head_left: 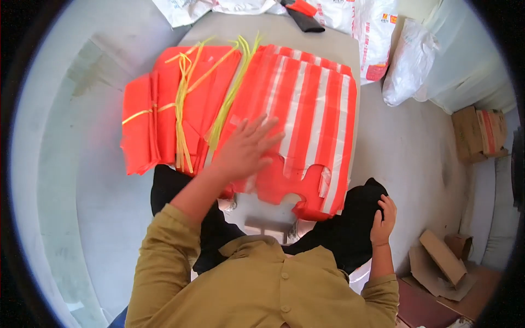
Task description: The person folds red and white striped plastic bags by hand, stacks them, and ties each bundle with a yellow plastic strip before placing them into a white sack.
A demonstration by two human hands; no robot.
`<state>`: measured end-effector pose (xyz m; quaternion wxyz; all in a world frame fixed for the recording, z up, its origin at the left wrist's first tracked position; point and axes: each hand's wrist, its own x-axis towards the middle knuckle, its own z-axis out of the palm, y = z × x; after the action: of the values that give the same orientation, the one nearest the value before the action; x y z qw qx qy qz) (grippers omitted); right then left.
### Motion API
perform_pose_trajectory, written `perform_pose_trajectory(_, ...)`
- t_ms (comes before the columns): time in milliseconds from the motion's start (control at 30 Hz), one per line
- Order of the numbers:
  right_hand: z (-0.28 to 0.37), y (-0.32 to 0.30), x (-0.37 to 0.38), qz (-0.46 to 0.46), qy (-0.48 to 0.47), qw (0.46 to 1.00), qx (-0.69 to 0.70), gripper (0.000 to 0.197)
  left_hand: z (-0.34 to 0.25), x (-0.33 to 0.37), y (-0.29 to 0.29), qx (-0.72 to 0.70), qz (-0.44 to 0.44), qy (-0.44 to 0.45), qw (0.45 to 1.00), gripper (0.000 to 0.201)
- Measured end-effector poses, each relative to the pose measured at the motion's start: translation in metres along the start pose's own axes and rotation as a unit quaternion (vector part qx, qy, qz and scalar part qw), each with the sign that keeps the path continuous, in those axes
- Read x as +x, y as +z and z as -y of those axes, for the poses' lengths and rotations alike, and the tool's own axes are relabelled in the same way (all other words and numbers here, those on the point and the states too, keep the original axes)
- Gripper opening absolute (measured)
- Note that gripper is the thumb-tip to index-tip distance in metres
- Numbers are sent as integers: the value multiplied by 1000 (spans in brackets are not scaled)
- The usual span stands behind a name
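A stack of red-and-white striped plastic bags (pixel 326 109) lies flat in front of me, its cut-out handle ends toward my lap. My left hand (pixel 249 147) is over the left part of this stack, palm down with fingers spread, holding nothing. Whether the palm presses on the plastic, I cannot tell. Beside the stack are folded red plastic bags (pixel 139 101) bound with a thin yellow tie. Loose yellow ties (pixel 183 104) lie across them, and a yellow-green bunch of ties (pixel 232 90) runs along the stack's left edge. My right hand (pixel 384 221) rests on my right knee, fingers extended.
The bags lie on a beige tabletop (pixel 219 27). At its far edge are white printed sacks (pixel 377 33) and a black-and-red object (pixel 303 15). Another white sack (pixel 410 63) stands farther right. Cardboard boxes (pixel 476 134) and flattened cardboard (pixel 440 262) sit on the right.
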<state>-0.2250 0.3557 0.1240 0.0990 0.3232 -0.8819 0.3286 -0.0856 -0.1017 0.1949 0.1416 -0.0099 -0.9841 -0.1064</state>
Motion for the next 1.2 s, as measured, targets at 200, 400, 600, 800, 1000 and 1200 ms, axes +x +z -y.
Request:
perform_pose_trajectory(200, 9, -17, -5, 21, 39, 999, -30, 26, 44, -8, 27, -43, 117, -22, 992, 65)
perform_pose_trajectory(400, 20, -21, -6, 21, 25, 998, -52, 27, 31, -4, 7, -55, 151, -44, 986, 66)
perform_pose_trajectory(600, 67, -18, 29, 77, -59, 982, -160, 23, 22, -18, 13, -33, 160, -67, 984, 65)
perform_pose_trajectory(800, 169, 61, 75, 143, -287, 947, 10, 25, 28, -24, 15, -1, 112, -87, 990, 67)
perform_pose_trajectory(1000, 180, 123, 97, 158, -257, 953, -16, 24, 14, -13, 26, -58, 92, 4, 994, 69)
perform_pose_trajectory(1200, 176, 125, 95, 151, -54, 972, 171, 16, -14, -10, 34, -165, 83, 53, 981, 59)
